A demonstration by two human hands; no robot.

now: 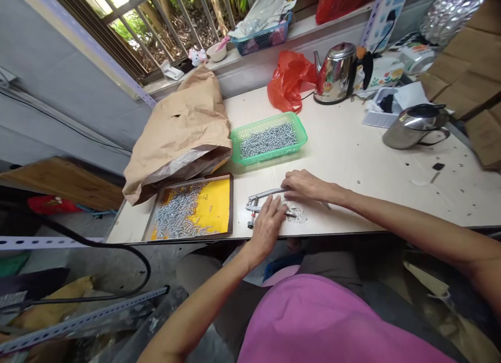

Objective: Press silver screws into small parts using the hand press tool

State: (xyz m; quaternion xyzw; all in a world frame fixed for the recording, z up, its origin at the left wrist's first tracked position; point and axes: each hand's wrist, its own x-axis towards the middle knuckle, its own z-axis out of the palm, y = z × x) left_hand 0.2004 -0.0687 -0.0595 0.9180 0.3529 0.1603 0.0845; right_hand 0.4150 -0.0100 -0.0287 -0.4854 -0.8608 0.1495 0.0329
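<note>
A small metal hand tool (258,201) with long levers lies near the front edge of the white table (352,149). My left hand (269,225) rests on the tool's near side, fingers together and curled down on it. My right hand (303,185) lies palm down over the tool's far lever, fingers bent against it. A little pile of tiny metal bits (297,214) sits just right of my left hand. A green basket (268,138) full of metal screws stands behind the hands. A brown tray (191,208) with a yellow liner and several screws sits to the left.
A crumpled brown paper sack (183,128) lies behind the tray. At the back stand a red plastic bag (287,81), a steel kettle (336,73) and a second steel pot (415,125). Cardboard (469,75) leans at the right. A barred window runs along the back.
</note>
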